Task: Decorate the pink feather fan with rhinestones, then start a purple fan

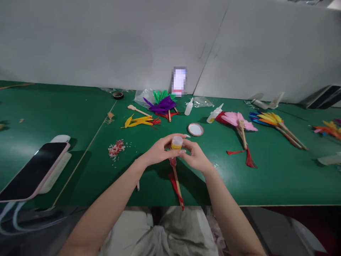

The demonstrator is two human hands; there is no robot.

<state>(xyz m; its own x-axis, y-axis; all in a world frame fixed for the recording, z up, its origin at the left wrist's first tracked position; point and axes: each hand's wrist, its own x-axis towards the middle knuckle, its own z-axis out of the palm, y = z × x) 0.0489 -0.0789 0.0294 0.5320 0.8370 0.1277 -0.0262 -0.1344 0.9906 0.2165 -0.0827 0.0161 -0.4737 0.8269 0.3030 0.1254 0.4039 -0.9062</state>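
Above the middle of the front of the table, my left hand [159, 152] curls round a small whitish bottle [177, 140] with a yellow label. Its flat round end faces up, and its lower end is hidden by my fingers. My right hand [195, 155] closes against the same bottle from the other side. Directly below lies a wooden fan handle [177, 181] with a red, broad top and a red tassel [173, 185]. Beyond my fingers is a round white lid [195, 129] with a reddish rim.
Purple feathers [162, 105], yellow feathers [140, 121] and a pink feather fan [238, 120] lie around the green table [255, 185]. Two glue bottles stand or lean behind, one upright [189, 107], one tilted [214, 114]. Red-white scraps [116, 149] and a phone [34, 170] are left.
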